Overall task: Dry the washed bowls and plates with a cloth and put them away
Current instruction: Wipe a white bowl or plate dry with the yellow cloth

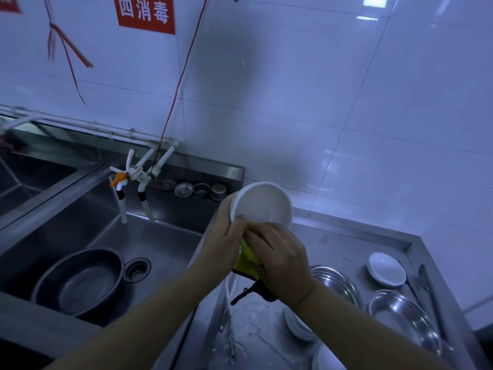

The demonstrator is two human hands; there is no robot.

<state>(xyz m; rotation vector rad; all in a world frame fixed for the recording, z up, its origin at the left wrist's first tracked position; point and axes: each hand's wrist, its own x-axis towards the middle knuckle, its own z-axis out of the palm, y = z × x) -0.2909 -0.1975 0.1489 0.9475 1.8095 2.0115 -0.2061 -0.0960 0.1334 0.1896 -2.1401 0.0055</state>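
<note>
A smooth, round white bowl (262, 202) is held tilted in the air above the steel tabletop's (344, 236) left edge, beside the sink (165, 236). The left hand (224, 243) grips its rim, fingers curled. The right hand (280, 259) presses a crumpled yellow cloth (246, 260) against its lower edge. Shiny round steel dishes (400, 316) and a shallow white plate (385, 268) sit near the tabletop's right edge.

cloth (246, 259) mostly hidden between left hand (224, 241) and right hand (280, 260), only yellow fold and dark edge show. white bowl (262, 202) lower rim covered by fingers. stacked plates (298, 327) partly behind right forearm, count unclear. red sign (146, 13) cut off at top edge.
</note>
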